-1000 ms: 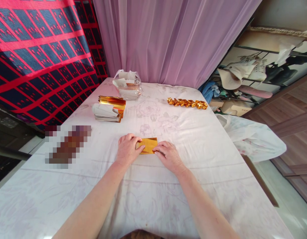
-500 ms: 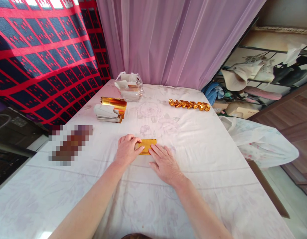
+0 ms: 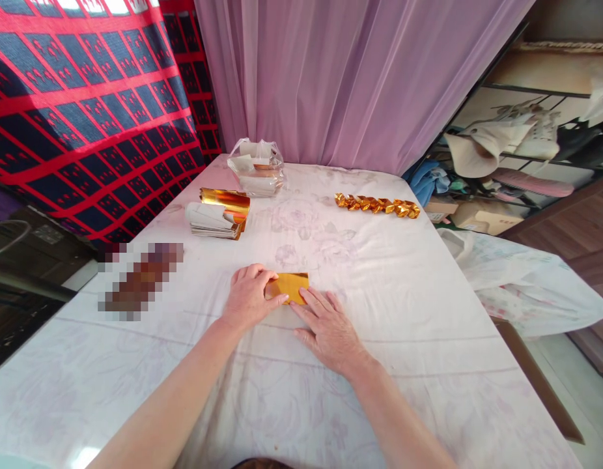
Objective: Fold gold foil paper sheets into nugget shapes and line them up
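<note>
A small folded rectangle of gold foil paper [image 3: 290, 284] lies flat on the tablecloth before me. My left hand [image 3: 250, 293] grips its left end, with curled fingers at the upper corner and the thumb resting along the lower edge. From the right, my right hand [image 3: 328, 329] lies flat with fingers stretched out, the fingertips touching the paper's lower right part. Farther back on the left is a stack of gold foil sheets with pale backs [image 3: 216, 221], bent over. A row of folded gold foil pieces [image 3: 377, 204] sits at the back right.
A clear plastic bag [image 3: 256, 168] with pale sheets inside stands near the purple curtain [image 3: 301, 78]. A blurred-out item [image 3: 144, 280] lies on the left of the floral tablecloth [image 3: 262, 404]. Shelves with a cap [image 3: 472, 151] and shoes stand beyond the table's right edge.
My right hand has slid slightly down and to the right on the foil paper, baring more of its surface. My left hand stays at the left end. The view has shifted a little.
</note>
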Available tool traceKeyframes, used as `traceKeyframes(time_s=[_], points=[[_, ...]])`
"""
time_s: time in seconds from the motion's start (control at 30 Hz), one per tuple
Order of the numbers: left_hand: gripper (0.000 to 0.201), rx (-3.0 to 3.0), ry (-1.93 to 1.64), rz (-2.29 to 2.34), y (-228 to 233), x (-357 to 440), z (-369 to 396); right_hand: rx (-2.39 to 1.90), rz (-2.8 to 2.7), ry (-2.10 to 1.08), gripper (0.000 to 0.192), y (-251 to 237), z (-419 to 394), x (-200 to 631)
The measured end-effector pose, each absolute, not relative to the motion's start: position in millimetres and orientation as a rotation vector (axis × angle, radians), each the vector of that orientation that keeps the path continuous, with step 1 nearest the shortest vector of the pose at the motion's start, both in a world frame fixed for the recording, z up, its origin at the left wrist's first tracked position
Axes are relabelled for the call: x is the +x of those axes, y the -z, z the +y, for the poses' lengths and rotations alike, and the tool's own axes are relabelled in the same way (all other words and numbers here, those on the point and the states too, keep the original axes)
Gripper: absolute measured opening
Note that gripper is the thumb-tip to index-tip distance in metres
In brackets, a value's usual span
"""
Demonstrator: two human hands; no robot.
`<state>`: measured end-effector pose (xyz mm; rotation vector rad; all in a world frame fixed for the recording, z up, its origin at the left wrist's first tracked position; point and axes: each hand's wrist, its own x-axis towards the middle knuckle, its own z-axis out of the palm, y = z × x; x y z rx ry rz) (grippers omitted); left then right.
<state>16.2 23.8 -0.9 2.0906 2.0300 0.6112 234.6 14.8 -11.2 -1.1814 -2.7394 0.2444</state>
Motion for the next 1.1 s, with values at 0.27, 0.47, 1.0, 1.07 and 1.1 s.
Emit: traceKeyframes(time_s=[0.27,0.47,1.0,1.07,1.1], points=[[0.05,2.096,-0.571,2.078,-2,25,14,-1.182,-2.731,-0.245,0.05,10,14,235],[0.049,2.07,-0.586,2.071,-2,25,13,-1.17,-2.722,-0.239,0.049,12,14,235],[0.048,2.145,-0.431,1.782,-4,-11,20,-1.172,-2.701,-0.253,0.044,12,14,235],[0.048,2.162,-0.405,1.757,-3,-15,21,-1.175,-2.703,-0.263,0.045,12,14,235],[0.048,2.172,-0.401,1.743,-3,-17,21,-1.177,-2.705,-0.266,0.045,11,14,235]])
